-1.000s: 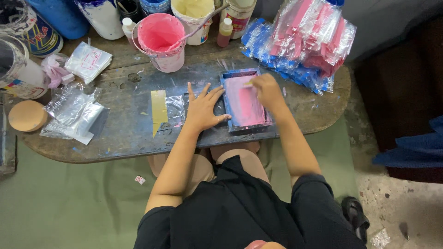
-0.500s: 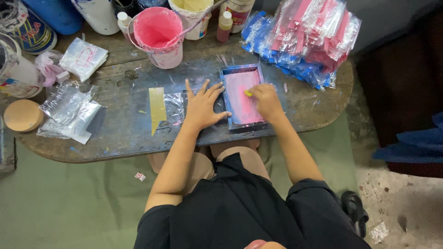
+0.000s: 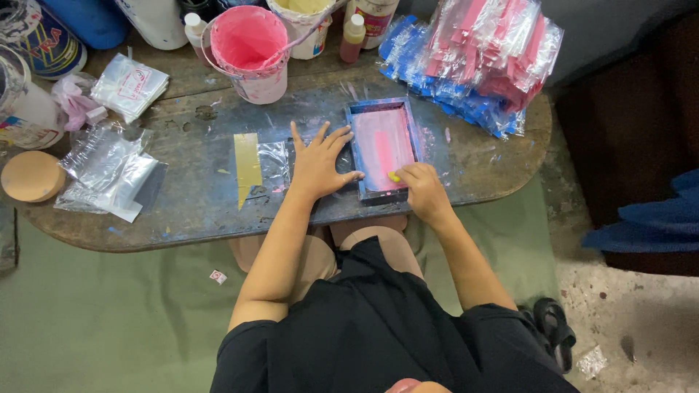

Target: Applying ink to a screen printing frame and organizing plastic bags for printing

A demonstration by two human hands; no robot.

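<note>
A small blue-framed printing screen [image 3: 381, 148] smeared with pink ink lies on the worn wooden table [image 3: 196, 218]. My left hand [image 3: 318, 163] lies flat with fingers spread, pressing beside the frame's left edge on clear plastic. My right hand [image 3: 421, 188] is closed on a small yellow squeegee [image 3: 394, 176] at the frame's near right corner. A pink streak runs down the middle of the screen.
A bucket of pink ink [image 3: 251, 51] with a stirrer stands behind the frame, beside a yellow paint tub [image 3: 303, 22] and small bottles [image 3: 354, 36]. Pink and blue packets [image 3: 480, 62] pile up at the back right. Clear bags [image 3: 109, 171], a round wooden lid [image 3: 30, 176] and yellow tape [image 3: 247, 164] lie left.
My right hand has drawn the squeegee from the far end of the screen down to its near edge. My left hand has stayed flat beside the frame.
</note>
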